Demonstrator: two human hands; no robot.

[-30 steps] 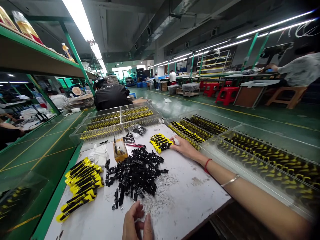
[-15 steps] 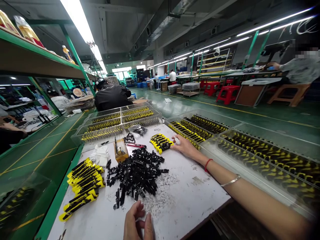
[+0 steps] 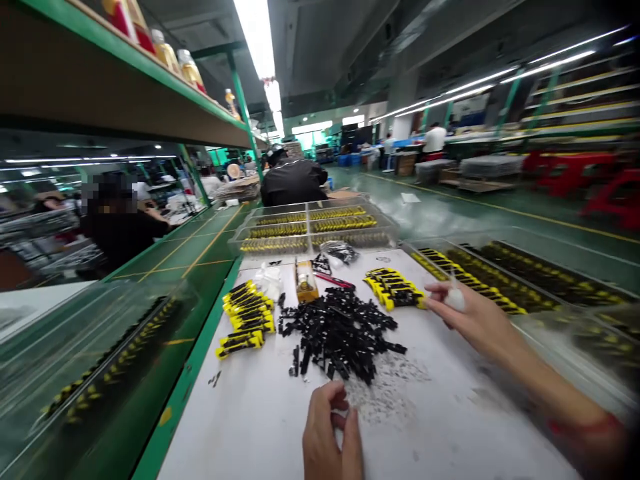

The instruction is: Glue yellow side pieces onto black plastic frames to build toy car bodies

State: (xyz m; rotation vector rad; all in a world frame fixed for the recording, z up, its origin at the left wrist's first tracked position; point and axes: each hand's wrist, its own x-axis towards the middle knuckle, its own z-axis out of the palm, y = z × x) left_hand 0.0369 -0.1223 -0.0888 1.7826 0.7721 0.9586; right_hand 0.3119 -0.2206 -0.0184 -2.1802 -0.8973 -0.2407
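My right hand [image 3: 465, 310] reaches to the right end of a short row of yellow-and-black parts [image 3: 395, 289]. A small white bottle with a thin tip [image 3: 455, 298] is tucked in that hand, and the fingertips meet or nearly meet the last part. Near the front of the white tabletop [image 3: 250, 427], my left hand [image 3: 330, 433] has curled fingers, a gap to the thumb and nothing visible between them. Just beyond it lies a loose heap of small black pieces [image 3: 340, 327]. More yellow-and-black parts [image 3: 247, 317] lie stacked at the left.
Clear divided trays of yellow-and-black parts stand at the back [image 3: 310, 230], right [image 3: 480, 280] and left [image 3: 105, 360]. A small wooden box [image 3: 306, 283], a red cutter [image 3: 335, 281] and a plastic bag [image 3: 340, 251] lie behind the heap. A person in black [image 3: 293, 180] sits beyond.
The view has swung left, so the table and both hands appear further right. Relative to the row and the heap, the hands are in nearly the same places.
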